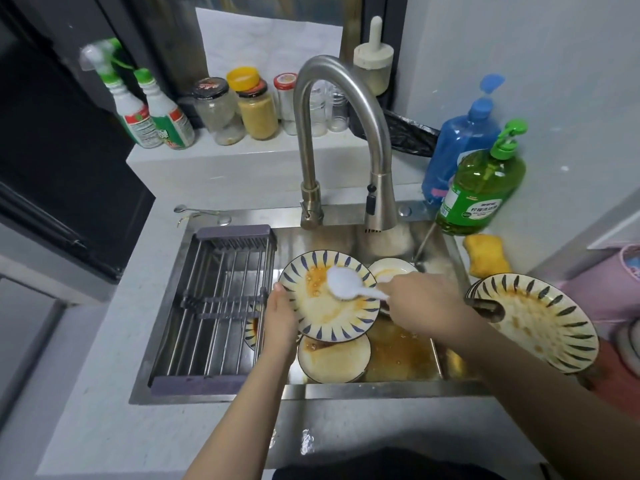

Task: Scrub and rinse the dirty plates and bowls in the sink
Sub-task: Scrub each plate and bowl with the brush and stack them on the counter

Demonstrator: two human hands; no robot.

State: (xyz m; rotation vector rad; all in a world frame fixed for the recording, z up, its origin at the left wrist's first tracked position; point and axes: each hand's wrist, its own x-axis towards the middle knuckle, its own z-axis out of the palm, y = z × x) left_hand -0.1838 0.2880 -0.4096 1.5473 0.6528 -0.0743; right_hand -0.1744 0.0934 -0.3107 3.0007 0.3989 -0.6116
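While the left hand (277, 315) grips the left rim of a striped plate (329, 296) and holds it tilted over the sink (346, 389), the right hand (420, 299) has its fingers curled round the handle of a white brush (344, 284), whose head touches the plate's face beside an orange smear. Scrubbing looks to be the step in hand, and it seems early: sauce covers much of this plate, and no water can be made out running from the faucet (379, 209). Below it in the basin lie a stained bowl (334, 358) near the front and a smaller dish (391, 270) farther back. Another dirty plate (535, 322) waits on the counter at the right. Next, the brush probably needs to sweep across the greasy patch, then the plate wants rinsing and a place on the rack (214, 306) at the left.
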